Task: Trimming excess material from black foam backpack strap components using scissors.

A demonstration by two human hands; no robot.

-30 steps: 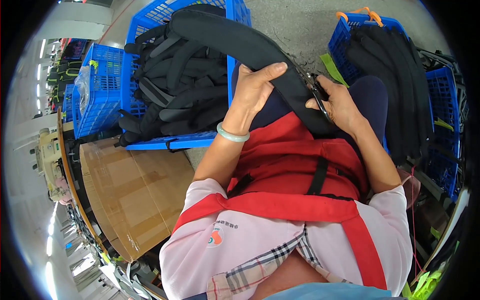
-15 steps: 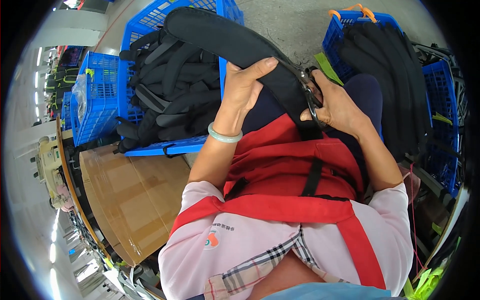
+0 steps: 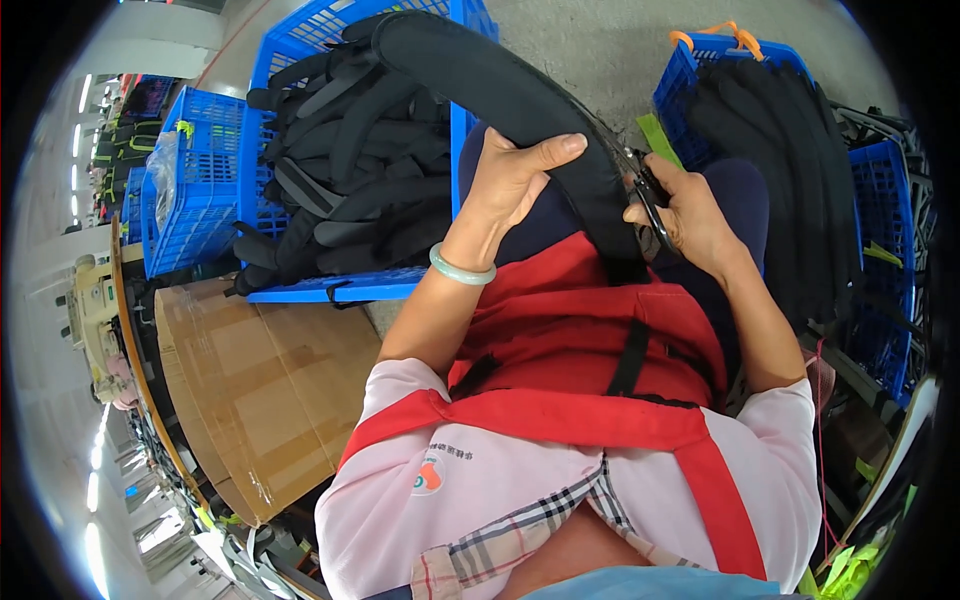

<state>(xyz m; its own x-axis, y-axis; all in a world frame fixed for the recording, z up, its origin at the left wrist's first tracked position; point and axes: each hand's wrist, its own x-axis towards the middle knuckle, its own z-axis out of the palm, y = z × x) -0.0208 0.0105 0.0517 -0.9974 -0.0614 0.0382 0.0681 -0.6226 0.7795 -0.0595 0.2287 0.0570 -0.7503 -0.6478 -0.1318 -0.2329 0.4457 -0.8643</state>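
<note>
A long, curved black padded strap (image 3: 490, 82) arches across my lap, its rounded end reaching over the blue crate on the left. My left hand (image 3: 520, 175) grips it near the middle, thumb on top and fingers underneath. In my right hand (image 3: 690, 210) is a pair of scissors (image 3: 652, 198) with dark handles. Their blades lie along the strap's right edge, close to my left thumb. Whether the blades are parted is too small to tell. The strap's lower end rests against the red apron (image 3: 580, 340).
Left of me a blue crate (image 3: 350, 290) holds many black straps (image 3: 390, 150), with another blue crate (image 3: 190, 200) beyond it. A cardboard box (image 3: 260, 390) stands below. On the right, long black pieces (image 3: 770, 170) drape over a blue crate (image 3: 670, 85) with orange handles.
Both hands and the strap have shifted right and slightly down. The scissors have turned and now lie further along the strap's right edge.
</note>
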